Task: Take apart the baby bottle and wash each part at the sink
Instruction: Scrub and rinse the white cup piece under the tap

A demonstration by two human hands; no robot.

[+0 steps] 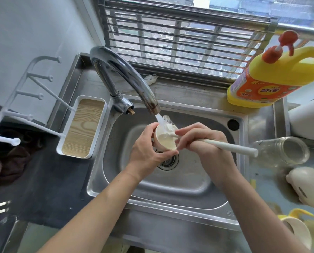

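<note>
Two hands work over one stainless-steel sink (pixel 170 207), close together and each clamped on its own item. Left hand (pixel 147 148): fingers and thumb curled round a cream-coloured cup-shaped plastic bottle part (pixel 166 141), held above the round metal drain (pixel 168 162) with its open mouth tilted up toward the camera. Right hand (pixel 201 141): fingers pinching a long white plastic brush handle (pixel 231 147) near its working end, with the tip set inside the cream part; the handle's far end reaches out to the right past the sink rim. One curved chrome tap (pixel 127 73), running; its stream of water (pixel 160 121) falls into the cream part. One clear glass baby bottle body (pixel 284 150), lying on its side on the bench (pixel 267 179) just right of the sink, mouth toward the camera. One pale cream domed plastic piece (pixel 309 185), on the bench nearer the camera than the glass body. One cream piece with yellow handles (pixel 298 229), at the lower right, partly cut off by the frame edge. One large yellow detergent jug with orange pump (pixel 273 77), standing behind the sink's back right corner. One white peg rack on a white tray with wood-grain base (pixel 83 126), just left of the sink. One dark brown cloth (pixel 10 161), on the dark surface at far left.
</note>
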